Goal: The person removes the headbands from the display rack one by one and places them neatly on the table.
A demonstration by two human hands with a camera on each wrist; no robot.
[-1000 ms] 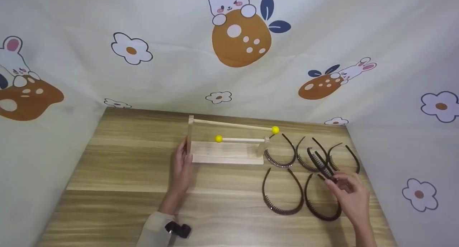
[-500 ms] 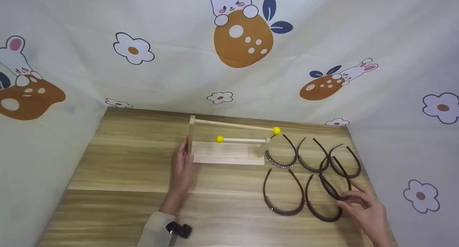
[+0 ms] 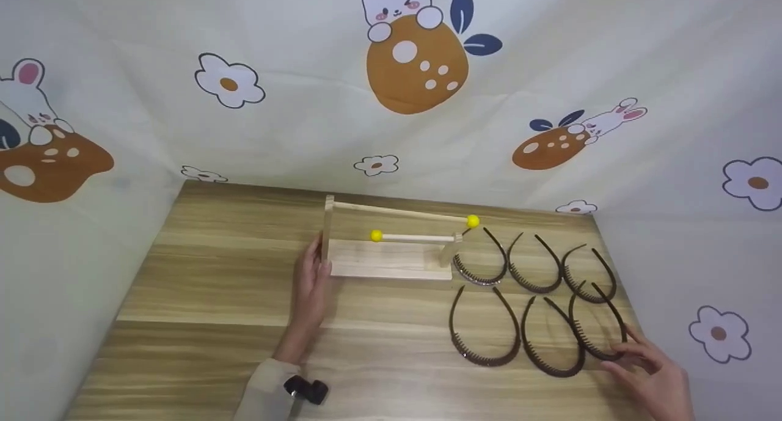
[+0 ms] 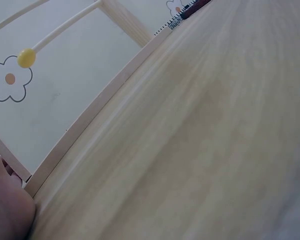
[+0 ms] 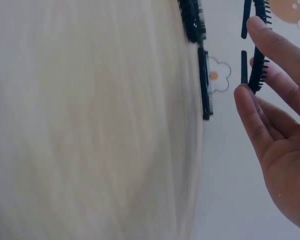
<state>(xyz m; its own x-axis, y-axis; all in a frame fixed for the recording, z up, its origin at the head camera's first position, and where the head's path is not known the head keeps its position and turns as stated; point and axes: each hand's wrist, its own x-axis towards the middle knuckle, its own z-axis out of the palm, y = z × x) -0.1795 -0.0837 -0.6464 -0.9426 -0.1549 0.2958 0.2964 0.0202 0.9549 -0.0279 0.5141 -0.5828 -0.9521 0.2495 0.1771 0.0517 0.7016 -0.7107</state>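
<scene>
My left hand (image 3: pixel 311 289) grips the left end of a pale wooden stand (image 3: pixel 391 271), thumb in front and fingers behind its tall post. Two rods stretch across the stand, each tipped with a yellow ball (image 3: pixel 473 221). In the left wrist view, part of the hand (image 4: pixel 7 205) shows beside the stand's base (image 4: pixel 90 111). On the right, my right hand (image 3: pixel 654 375) pinches a dark toothed headband (image 3: pixel 618 317) at its lower curve. The right wrist view shows this headband (image 5: pixel 259 55) between thumb and fingers, raised off the table.
Several other dark headbands lie in two rows right of the stand, among them one at the front left (image 3: pixel 487 364) and one beside it (image 3: pixel 556 372). The far-left one (image 3: pixel 479 281) touches or nearly touches the stand. Patterned cloth (image 3: pixel 293 134) walls the wood-grain table (image 3: pixel 201 274).
My right hand has carried the headband rightward and toward me, to the right end of the front row. The headband has turned, its open ends now pointing away. The left hand stays put.
</scene>
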